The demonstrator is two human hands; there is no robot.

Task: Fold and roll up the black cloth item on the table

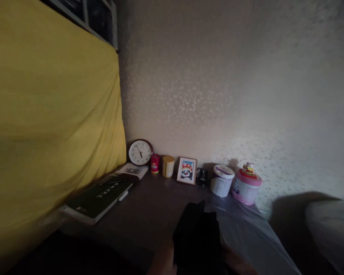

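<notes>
Hands [164, 260] holding a black object [198, 240] between them, dark table [151, 204] below; framed panda picture [187, 170] beyond

A clock [140, 152], panda picture [187, 170] and yellow curtain [51, 103] suggest a home.

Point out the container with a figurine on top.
The pink tub, rightmost of the four; the white tub, yellow can and red can carry none.

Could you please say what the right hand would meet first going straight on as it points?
The right hand would probably meet the black, angular object beside it; shadow leaves depth unclear.
</notes>
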